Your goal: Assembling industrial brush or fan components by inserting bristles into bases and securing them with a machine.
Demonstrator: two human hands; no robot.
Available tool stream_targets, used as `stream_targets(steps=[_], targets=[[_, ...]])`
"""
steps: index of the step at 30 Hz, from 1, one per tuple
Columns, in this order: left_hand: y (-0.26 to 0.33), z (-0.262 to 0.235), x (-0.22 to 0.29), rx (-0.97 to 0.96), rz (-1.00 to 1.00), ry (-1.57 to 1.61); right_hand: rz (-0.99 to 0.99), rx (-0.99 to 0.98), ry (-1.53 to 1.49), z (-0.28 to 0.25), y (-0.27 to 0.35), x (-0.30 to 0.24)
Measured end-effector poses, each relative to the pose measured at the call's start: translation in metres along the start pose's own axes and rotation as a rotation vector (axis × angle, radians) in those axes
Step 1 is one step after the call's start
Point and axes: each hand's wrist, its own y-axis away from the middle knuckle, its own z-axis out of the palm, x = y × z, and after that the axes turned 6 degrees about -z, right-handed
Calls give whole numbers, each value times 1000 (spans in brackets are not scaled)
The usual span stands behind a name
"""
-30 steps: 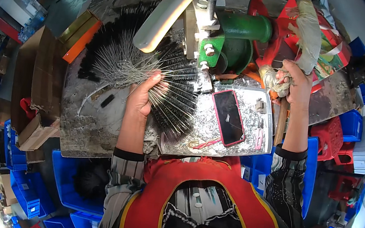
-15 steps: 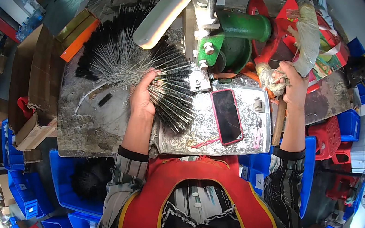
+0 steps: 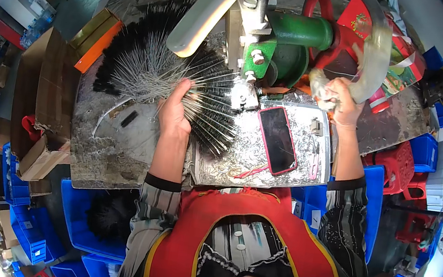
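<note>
My left hand [image 3: 175, 114] is closed on a fanned bunch of wire brushes [image 3: 214, 112] with black bristles and bare wire stems. The bristled ends on its right reach to the metal block [image 3: 245, 97] at the foot of a green hand-cranked machine [image 3: 301, 31]. On the right, my right hand [image 3: 344, 105] is closed around the cloth-wrapped handle [image 3: 319, 85] of the machine's red handwheel [image 3: 348, 40]. The wheel's pale wrapped rim is blurred. Left of the machine lies a large pile of black-bristled wire brushes [image 3: 138, 64], partly under a white lamp [image 3: 204, 17].
A phone with a red edge [image 3: 278, 141] lies on a metal tray [image 3: 208, 173] strewn with bits. An orange box [image 3: 99, 45] and a cardboard box [image 3: 53, 86] stand left. Blue bins [image 3: 71, 219] sit below the table edge, red stools [image 3: 395, 168] at right.
My right hand has shifted a little left and down with the handle, and the handwheel has turned. My left hand and its brushes have barely moved.
</note>
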Motion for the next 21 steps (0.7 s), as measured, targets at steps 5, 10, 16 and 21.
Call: stream_targets(steps=[5,10,16,21], targets=[[2,2,1,64,80,6,248,27,-21,4,-8,-20],[-9,-9,-3,61,79,26,318,-104,22,11,-28,-65],[-3,2,-2,71,105,-25,343,-131,23,8,-34,-68],[2,6,1,95,89,-14,277,-53,70,10,-22,-58]])
